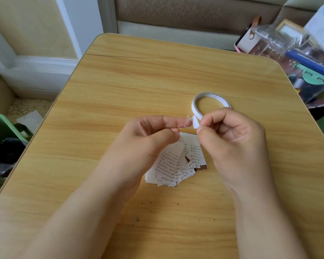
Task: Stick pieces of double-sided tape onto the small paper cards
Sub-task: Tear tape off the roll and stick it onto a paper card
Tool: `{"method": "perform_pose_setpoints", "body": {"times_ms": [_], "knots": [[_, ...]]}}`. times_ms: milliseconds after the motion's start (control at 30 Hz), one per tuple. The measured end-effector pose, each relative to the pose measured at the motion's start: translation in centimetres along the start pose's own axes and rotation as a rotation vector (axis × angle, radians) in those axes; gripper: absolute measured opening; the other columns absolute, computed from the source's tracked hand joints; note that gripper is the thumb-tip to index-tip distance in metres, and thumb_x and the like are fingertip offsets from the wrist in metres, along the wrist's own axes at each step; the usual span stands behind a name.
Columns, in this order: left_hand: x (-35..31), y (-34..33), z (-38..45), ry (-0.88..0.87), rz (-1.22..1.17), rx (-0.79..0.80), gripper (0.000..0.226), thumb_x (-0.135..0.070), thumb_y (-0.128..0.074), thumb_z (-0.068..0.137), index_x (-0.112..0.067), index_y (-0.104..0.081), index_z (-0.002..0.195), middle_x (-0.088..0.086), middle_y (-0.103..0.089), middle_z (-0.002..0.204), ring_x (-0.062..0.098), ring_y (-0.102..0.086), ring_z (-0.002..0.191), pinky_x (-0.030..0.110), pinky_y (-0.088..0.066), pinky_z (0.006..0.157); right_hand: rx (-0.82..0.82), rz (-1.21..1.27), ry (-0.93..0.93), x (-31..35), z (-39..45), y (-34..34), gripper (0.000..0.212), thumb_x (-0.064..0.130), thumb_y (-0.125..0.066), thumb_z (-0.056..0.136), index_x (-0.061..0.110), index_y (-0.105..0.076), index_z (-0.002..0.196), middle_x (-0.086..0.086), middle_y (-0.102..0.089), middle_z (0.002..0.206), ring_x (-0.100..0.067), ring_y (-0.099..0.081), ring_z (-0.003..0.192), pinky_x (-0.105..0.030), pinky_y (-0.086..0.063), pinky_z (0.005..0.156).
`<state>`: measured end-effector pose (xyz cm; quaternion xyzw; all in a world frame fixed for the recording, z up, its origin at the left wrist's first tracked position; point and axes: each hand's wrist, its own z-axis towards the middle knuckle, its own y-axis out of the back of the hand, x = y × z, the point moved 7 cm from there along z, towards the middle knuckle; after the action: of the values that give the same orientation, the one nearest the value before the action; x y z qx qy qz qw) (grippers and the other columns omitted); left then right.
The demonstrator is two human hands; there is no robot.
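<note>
Tape roll [209,101] is a thin, near-spent ring: very light, floppy, will skid or lift off the surface [138,81] if pulled hard. Its free end [195,123] is pinched between thumb and forefinger of the right hand [230,139]; the ring trails up and away behind those fingers, far side apparently on the surface. Left hand [150,135] is curled, with a small torn scrap [188,121] at its fingertips, just beside the free end; looks stuck or pinched, can't tell which. The tape is sticky and limp and will probably fold on itself, so hold it by the liner edge only. Paper cards [176,165] lie fanned in a loose pile directly below both hands, not touched; thin, light, easy to shift, so likely need pinning down when pressing tape on.
</note>
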<state>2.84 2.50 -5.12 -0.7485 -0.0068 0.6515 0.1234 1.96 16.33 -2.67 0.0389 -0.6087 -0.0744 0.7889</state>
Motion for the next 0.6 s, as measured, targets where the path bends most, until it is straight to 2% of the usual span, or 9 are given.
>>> {"method": "perform_pose_setpoints", "body": {"times_ms": [67, 167, 267, 400, 433, 533, 600], "knots": [[0.1, 0.2, 0.2, 0.006, 0.023, -0.027, 0.020, -0.015, -0.062, 0.074, -0.021, -0.077, 0.085, -0.013, -0.072, 0.082, -0.004, -0.056, 0.073, 0.021, -0.037, 0.078, -0.020, 0.027, -0.035, -0.2, 0.2, 0.3, 0.016, 0.005, -0.060, 0.065, 0.019, -0.062, 0.058, 0.008, -0.057, 0.057, -0.004, -0.046, 0.053, -0.014, -0.037, 0.053], [0.0, 0.3, 0.2, 0.007, 0.064, -0.065, 0.021, -0.004, -0.061, 0.086, -0.019, -0.075, 0.087, -0.017, -0.070, 0.077, -0.007, -0.054, 0.069, 0.021, -0.035, 0.077, -0.031, -0.014, -0.114, -0.2, 0.3, 1.0, 0.014, 0.007, -0.064, 0.068, 0.019, -0.064, 0.060, 0.009, -0.056, 0.057, -0.002, -0.045, 0.053, -0.014, -0.037, 0.052], [-0.3, 0.6, 0.2, 0.001, 0.074, -0.090, 0.019, -0.014, -0.063, 0.078, -0.024, -0.077, 0.086, -0.015, -0.071, 0.086, -0.001, -0.053, 0.075, 0.026, -0.036, 0.081, -0.036, -0.257, -0.204, -0.1, 0.3, 3.0, 0.016, 0.007, -0.066, 0.075, 0.015, -0.063, 0.062, 0.009, -0.054, 0.054, -0.002, -0.041, 0.047, -0.011, -0.034, 0.047], [-0.8, 0.6, 0.2, 0.016, 0.093, -0.068, 0.027, -0.023, -0.058, 0.070, -0.032, -0.076, 0.087, -0.009, -0.064, 0.077, 0.010, -0.050, 0.079, 0.029, -0.036, 0.081, 0.045, -0.559, -0.242, -0.7, 0.2, 5.2, 0.013, 0.013, -0.063, 0.080, 0.015, -0.061, 0.067, 0.008, -0.049, 0.052, -0.005, -0.038, 0.044, -0.011, -0.031, 0.043], [-1.0, 0.4, 0.1, 0.023, 0.103, -0.050, 0.026, -0.023, -0.058, 0.069, -0.033, -0.076, 0.085, -0.006, -0.066, 0.080, 0.010, -0.050, 0.079, 0.029, -0.036, 0.081, 0.067, -0.613, -0.243, -1.0, 0.1, 5.5, 0.014, 0.013, -0.062, 0.081, 0.014, -0.060, 0.067, 0.007, -0.048, 0.051, -0.006, -0.038, 0.044, -0.012, -0.031, 0.043], [-1.2, -0.2, -0.5, 0.045, 0.135, -0.022, 0.020, -0.023, -0.057, 0.066, -0.034, -0.074, 0.069, 0.005, -0.070, 0.107, 0.010, -0.053, 0.081, 0.029, -0.038, 0.080, 0.121, -0.729, -0.243, -1.9, -0.2, 6.1, 0.020, 0.014, -0.062, 0.083, 0.015, -0.057, 0.064, 0.007, -0.043, 0.049, -0.005, -0.040, 0.045, -0.012, -0.033, 0.045], [-1.3, -0.2, -1.2, 0.048, 0.148, -0.024, 0.019, -0.024, -0.057, 0.066, -0.034, -0.073, 0.067, 0.005, -0.069, 0.112, 0.010, -0.054, 0.081, 0.028, -0.039, 0.079, 0.113, -0.755, -0.241, -2.1, -0.4, 6.8, 0.021, 0.013, -0.065, 0.082, 0.016, -0.057, 0.063, 0.008, -0.041, 0.048, -0.003, -0.041, 0.045, -0.012, -0.033, 0.046]]}}
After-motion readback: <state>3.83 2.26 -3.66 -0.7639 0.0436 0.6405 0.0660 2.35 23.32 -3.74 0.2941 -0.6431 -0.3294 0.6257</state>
